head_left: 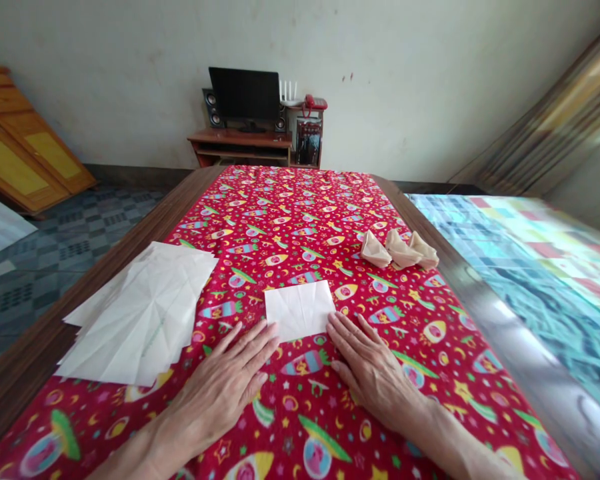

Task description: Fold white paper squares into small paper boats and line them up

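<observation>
A folded white sheet of paper (300, 308) lies flat in front of me on the red patterned cloth (305, 393), with crease lines across it. My left hand (237, 373) rests on the cloth with fingers stretched out, its fingertips at the paper's lower left corner. On the other side, my right hand (363, 363) lies flat with its fingertips touching the paper's lower right edge. Left of my hands is a loose stack of creased white paper sheets (145, 320). Several folded paper shapes (403, 250) stand close together at the right of the cloth.
The cloth covers a table with dark wooden edges (455, 280). Past its far end, a desk (240, 138) carries a monitor (245, 97), speakers and a red telephone (309, 101). A bed (545, 280) is on the right, a wooden cabinet (35, 143) on the left.
</observation>
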{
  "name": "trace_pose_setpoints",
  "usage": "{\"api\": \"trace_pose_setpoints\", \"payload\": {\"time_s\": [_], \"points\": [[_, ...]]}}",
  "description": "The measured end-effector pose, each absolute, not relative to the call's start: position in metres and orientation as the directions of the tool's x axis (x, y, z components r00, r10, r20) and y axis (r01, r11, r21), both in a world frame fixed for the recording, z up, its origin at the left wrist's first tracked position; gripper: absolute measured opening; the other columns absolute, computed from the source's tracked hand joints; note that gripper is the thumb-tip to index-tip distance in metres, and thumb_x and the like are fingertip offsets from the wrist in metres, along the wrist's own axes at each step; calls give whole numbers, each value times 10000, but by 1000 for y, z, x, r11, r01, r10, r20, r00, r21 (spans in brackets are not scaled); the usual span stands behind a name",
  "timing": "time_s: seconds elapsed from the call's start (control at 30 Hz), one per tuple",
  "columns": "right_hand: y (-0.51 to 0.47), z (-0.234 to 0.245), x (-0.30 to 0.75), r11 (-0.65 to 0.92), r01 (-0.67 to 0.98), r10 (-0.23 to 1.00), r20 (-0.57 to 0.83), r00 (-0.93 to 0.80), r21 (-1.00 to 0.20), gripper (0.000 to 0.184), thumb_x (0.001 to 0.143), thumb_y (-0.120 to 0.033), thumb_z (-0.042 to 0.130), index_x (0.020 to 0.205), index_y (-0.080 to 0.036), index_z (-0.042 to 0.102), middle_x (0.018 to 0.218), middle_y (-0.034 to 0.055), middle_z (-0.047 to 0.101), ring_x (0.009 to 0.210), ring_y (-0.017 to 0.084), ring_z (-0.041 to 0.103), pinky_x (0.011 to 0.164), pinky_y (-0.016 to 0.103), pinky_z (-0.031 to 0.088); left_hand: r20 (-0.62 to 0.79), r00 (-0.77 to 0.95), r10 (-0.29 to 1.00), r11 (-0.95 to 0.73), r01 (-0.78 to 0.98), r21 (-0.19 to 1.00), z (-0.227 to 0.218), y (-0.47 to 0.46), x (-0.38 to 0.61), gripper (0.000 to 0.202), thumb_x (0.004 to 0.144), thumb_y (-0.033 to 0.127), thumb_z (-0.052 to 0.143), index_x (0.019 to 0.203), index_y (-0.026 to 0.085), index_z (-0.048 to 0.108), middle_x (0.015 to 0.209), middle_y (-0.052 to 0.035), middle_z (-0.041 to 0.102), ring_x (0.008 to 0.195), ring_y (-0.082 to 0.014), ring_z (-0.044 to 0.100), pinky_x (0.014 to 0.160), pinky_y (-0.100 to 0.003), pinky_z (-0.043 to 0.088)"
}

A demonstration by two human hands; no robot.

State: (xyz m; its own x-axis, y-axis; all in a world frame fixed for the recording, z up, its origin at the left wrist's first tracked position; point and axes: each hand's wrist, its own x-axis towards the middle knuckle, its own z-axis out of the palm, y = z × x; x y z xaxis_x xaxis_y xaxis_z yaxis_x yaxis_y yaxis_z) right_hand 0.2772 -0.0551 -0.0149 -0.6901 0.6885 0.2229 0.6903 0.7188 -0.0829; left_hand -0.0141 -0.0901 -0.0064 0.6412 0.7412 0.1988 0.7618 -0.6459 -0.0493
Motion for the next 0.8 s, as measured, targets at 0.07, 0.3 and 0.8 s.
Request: {"api": "trace_pose_setpoints", "payload": {"time_s": [0.07, 0.3, 0.8], "points": [[-56, -13, 274, 717, 694, 685, 247, -685, -66, 519, 945, -273, 416, 1435, -134, 315, 1454, 109, 368, 1348, 238, 332, 1096, 474, 326, 214, 638, 739, -650, 759, -18, -7, -86, -16, 467, 939, 218, 401, 1404, 206, 356, 1458, -10, 388, 1353, -178, 331, 1113, -371, 301], [-46, -7, 245, 698, 714, 623, 438, -648, 62, 251, 942, -161, 403, 1075, -107, 609, 1098, 134, 666, 1075, 255, 584, 1089, 613, 181, 257, 645, 720, -679, 731, 67, -11, -47, -7, 523, 905, 264, 482, 1400, 152, 356, 1439, -95, 412, 1343, -227, 351, 1104, -423, 334], [-36, 3, 207, 788, 578, 509, 304, -805, 211, 125, 874, -104, 461, 920, -104, 577, 972, 145, 632, 929, 256, 561, 769, 408, 443, 201, 519, 831, -552, 812, 188, -1, -40, 4, 766, 813, 329, 597, 1445, 133, 210, 1370, -151, 465, 1277, -257, 429, 1045, -393, 409]]}}
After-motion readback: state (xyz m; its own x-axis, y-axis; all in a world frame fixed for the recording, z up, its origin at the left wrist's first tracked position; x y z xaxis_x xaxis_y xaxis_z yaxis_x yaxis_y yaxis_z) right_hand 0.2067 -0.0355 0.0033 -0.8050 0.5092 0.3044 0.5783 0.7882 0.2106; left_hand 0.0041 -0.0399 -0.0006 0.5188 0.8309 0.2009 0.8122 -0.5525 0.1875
